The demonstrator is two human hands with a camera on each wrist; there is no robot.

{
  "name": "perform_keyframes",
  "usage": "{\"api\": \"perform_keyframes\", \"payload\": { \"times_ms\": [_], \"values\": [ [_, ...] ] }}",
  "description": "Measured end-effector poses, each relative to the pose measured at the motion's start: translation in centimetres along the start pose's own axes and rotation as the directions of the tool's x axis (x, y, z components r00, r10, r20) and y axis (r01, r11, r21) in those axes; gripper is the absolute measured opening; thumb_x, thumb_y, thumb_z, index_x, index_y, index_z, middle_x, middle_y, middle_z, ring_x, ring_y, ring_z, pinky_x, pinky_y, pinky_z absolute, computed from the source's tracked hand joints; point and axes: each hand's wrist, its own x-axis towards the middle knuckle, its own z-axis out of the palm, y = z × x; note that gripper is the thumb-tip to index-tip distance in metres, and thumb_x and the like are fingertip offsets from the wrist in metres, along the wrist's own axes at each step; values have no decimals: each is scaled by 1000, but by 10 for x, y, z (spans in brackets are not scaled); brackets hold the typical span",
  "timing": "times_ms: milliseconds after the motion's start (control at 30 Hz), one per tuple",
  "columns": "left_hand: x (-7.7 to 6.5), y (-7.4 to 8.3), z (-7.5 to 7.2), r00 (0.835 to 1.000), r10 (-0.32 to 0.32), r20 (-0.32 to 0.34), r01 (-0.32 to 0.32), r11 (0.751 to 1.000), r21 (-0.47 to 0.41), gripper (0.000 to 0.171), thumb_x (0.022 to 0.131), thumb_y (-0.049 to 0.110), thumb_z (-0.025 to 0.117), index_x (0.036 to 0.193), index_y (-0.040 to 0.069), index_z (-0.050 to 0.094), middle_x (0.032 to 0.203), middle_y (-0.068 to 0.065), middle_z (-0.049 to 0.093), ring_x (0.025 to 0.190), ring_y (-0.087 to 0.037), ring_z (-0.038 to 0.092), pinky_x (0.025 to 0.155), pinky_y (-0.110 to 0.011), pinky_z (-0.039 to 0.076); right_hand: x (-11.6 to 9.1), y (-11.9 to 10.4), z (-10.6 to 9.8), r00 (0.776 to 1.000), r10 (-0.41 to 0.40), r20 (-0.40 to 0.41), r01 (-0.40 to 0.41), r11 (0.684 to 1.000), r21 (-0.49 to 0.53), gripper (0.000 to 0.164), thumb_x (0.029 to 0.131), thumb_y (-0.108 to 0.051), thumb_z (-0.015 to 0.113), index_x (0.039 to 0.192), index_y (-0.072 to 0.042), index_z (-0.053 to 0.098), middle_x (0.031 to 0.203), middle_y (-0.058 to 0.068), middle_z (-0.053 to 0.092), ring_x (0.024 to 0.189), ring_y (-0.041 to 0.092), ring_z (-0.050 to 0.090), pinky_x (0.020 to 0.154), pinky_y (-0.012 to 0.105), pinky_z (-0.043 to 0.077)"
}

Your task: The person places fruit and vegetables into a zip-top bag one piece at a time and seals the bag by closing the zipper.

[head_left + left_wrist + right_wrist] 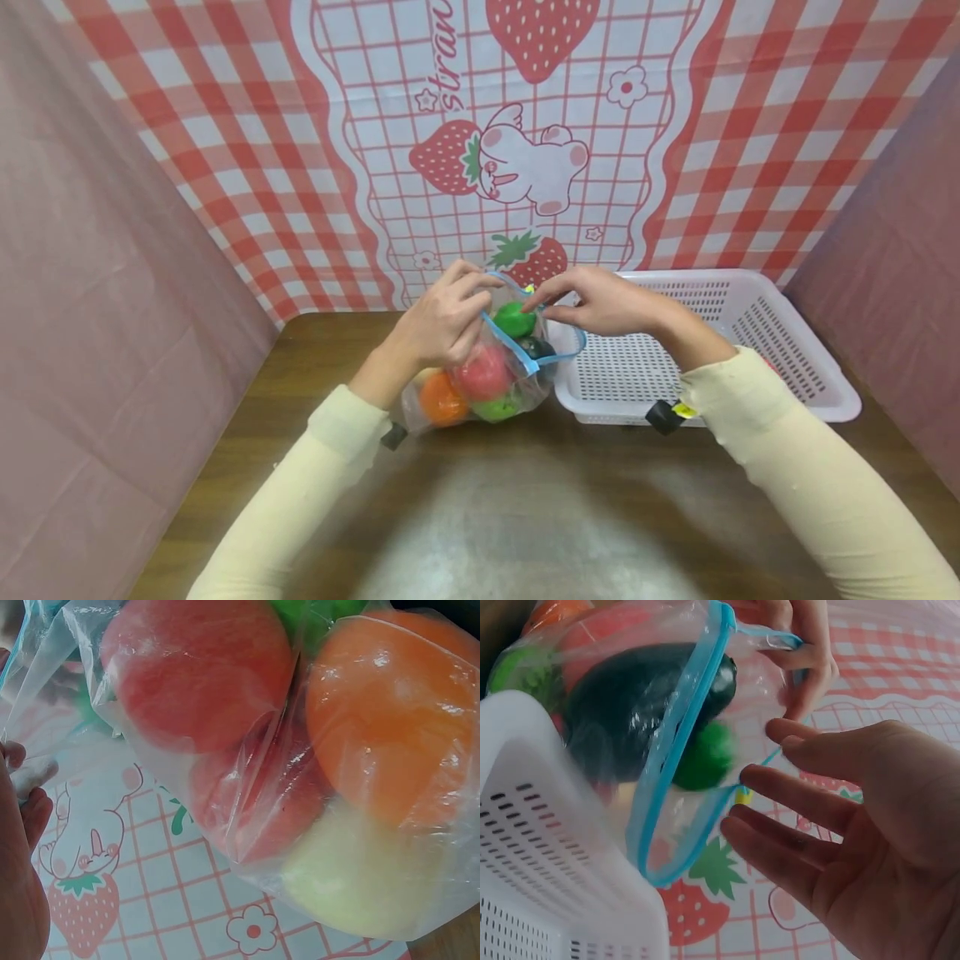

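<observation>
A clear zip bag (531, 387) with a blue zip edge stands on the table, its mouth gaping. Inside show an orange fruit (394, 712), red round fruits (202, 667), a pale fruit (360, 877), a dark glossy eggplant-like piece (630, 705) and a green piece (515, 319). My left hand (444, 321) grips the bag's edge on the left side of the mouth. At the opposite side, my right hand (600, 302) reaches over the mouth, fingers extended and apart, fingertips right at the blue edge (682, 742). A yellow bit (744, 796) shows by those fingertips.
A white perforated basket (817, 408) sits right of the bag, close against it, under my right forearm. A small red thing (771, 367) shows in it beside the sleeve. Behind hangs a red-checked strawberry cloth (525, 167); the brown table (480, 517) extends in front.
</observation>
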Motion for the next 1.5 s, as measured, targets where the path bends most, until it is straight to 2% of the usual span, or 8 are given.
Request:
{"api": "perform_keyframes", "payload": {
  "times_ms": [167,367,467,600,900,1000,1200,1500],
  "values": [
    [-4,-2,1,1000,12,-27,-13,1000,-6,17,88,9,40,79,8,54,119,-15,71,110,-30,57,97,-40,52,-4,9,-12,999,34,-14,-34,999,10,24,95,-15,67,118,-16,73,121,4,74,115,23,68,96,47,58],
    [-8,-3,2,999,9,-33,-9,1000,-8,16,88,9,41,78,8,54,118,-15,72,111,-31,58,99,-41,52,-8,30,-31,974,164,159,-162,986,-29,24,93,-16,69,117,-17,72,119,4,74,115,24,68,98,46,57],
    [-10,-2,2,1000,-6,-22,6,1000,-8,17,90,10,41,80,9,55,119,-14,72,111,-30,57,99,-41,52,-11,42,-35,924,246,292,-249,968,-30,32,92,-19,72,123,-14,69,122,8,72,111,23,68,92,43,60],
    [-11,-1,3,1000,-18,-19,18,1000,-15,18,91,11,41,80,9,55,118,-14,72,111,-30,57,99,-41,52,-16,60,-32,828,361,429,-375,925,-55,42,88,-28,77,127,-17,66,122,9,68,106,21,65,89,43,61],
    [-13,0,3,1000,-23,-10,23,1000,-16,17,92,12,43,81,9,56,120,-13,72,113,-29,56,99,-39,53,-30,98,-22,616,544,569,-575,805,-148,43,83,-35,80,120,-17,69,123,11,63,109,28,61,84,44,62],
    [-12,0,2,1000,-21,-10,21,1000,-14,16,92,12,44,82,9,56,120,-13,71,113,-29,56,99,-39,53,-34,103,-20,561,574,596,-601,778,-184,44,82,-35,81,120,-16,69,120,10,63,109,31,62,83,44,62],
    [-11,-1,1,1000,-9,-19,9,1000,-10,12,89,11,46,82,8,55,121,-14,71,112,-31,57,98,-42,53,-39,110,-19,504,589,631,-606,762,-228,40,85,-35,78,119,-16,70,125,11,64,112,33,63,85,48,60],
    [-12,-3,2,1000,-28,-6,28,1000,-14,17,92,13,43,82,9,56,122,-13,71,114,-29,56,99,-39,52,-45,121,-13,473,591,654,-636,742,-212,42,83,-37,79,116,-13,68,127,13,65,112,33,64,86,48,60]
  ]
}}
